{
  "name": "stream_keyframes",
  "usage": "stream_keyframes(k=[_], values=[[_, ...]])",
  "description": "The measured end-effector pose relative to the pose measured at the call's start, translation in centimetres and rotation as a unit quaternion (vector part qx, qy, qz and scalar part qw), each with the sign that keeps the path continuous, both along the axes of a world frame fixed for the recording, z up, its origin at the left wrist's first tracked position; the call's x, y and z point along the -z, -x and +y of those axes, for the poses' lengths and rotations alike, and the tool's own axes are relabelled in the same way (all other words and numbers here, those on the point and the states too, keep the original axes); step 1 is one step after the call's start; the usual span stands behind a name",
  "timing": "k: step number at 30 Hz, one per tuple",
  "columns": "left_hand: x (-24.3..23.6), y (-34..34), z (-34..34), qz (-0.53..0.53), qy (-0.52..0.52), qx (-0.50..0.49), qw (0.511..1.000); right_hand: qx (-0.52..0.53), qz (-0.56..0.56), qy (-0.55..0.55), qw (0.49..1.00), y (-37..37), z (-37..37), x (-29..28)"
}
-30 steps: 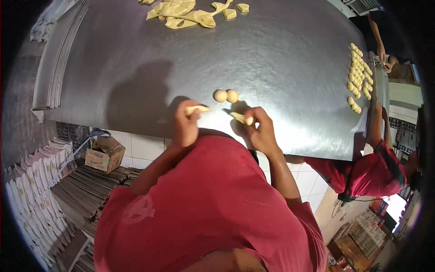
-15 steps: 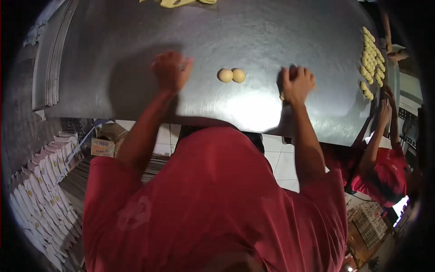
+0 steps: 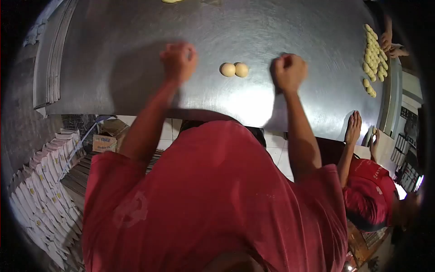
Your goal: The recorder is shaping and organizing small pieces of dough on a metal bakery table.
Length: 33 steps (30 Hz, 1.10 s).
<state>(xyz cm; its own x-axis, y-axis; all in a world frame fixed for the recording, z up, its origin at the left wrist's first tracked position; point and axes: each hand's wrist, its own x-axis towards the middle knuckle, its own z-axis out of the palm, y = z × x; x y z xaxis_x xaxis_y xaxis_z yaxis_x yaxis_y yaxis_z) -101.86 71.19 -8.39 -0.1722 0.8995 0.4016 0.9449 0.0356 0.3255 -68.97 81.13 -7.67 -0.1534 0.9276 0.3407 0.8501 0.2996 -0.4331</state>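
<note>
My left hand (image 3: 178, 59), blurred, is curled down on the steel table (image 3: 215, 36) left of two round pale dough balls (image 3: 229, 70) that touch each other. My right hand (image 3: 291, 70) is curled down on the steel to the right of the balls, fingers bent under. Whatever is beneath either hand is hidden. A pile of small yellow dough pieces (image 3: 372, 52) lies along the table's right side. A piece of yellow dough (image 3: 172, 1) shows at the far edge.
A co-worker in red (image 3: 366, 190) works at the right near corner, hands on the table; another person's hands (image 3: 386, 41) are at the right edge. Stacked metal sheets (image 3: 54, 54) lie on the left. Below stand a cardboard box (image 3: 104, 143) and a row of pale packets (image 3: 34, 195).
My hands have moved apart and farther onto the table, curling over the dough pieces they held, which are now hidden. The co-worker's hands have moved nearer along the right front edge.
</note>
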Motion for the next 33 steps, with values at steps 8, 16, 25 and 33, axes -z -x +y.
stream_keyframes(k=[8,16,25,33], values=[[-1.0,8.0,-7.0,-0.017,0.051,0.033,0.998,-0.098,-0.086,0.023,0.991,-7.6,-5.1,-0.2],[1.9,0.6,-3.8,-0.059,-0.012,0.042,0.997,-0.114,0.076,-0.015,0.99,-0.3,-4.4,-0.1],[1.1,7.5,-1.1,0.046,0.015,-0.1,0.994,0.007,-0.015,-0.089,0.996,-4.9,2.2,1.8],[-2.1,2.0,-9.6,-0.098,-0.005,-0.01,0.995,-0.156,0.022,-0.052,0.986,-3.0,-8.1,-2.7]])
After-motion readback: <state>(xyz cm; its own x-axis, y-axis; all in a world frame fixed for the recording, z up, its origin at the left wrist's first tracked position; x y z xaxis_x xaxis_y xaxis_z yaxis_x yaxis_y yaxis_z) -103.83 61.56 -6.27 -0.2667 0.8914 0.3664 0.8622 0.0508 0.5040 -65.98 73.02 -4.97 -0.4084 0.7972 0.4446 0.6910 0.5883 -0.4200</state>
